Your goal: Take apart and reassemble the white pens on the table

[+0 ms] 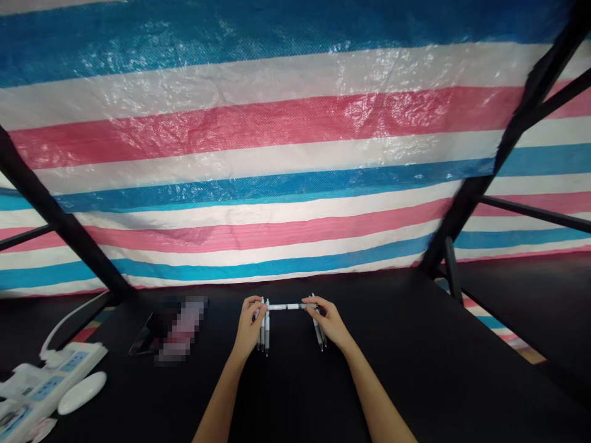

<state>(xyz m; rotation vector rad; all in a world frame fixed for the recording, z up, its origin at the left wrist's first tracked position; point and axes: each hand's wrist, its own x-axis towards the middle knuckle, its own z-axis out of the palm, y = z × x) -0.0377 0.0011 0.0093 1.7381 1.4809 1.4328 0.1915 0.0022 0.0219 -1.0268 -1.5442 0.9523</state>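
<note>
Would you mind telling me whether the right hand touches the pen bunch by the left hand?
Apart: the head view shows black tabletop between the right hand and that pen bunch, one crosswise pen spanning the gap.

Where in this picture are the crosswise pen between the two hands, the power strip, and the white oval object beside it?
Crosswise pen (292,306): head view, middle of its barrel.
Power strip (61,375): head view, white casing between two socket panels.
White oval object (82,392): head view, middle of its upper surface.
</note>
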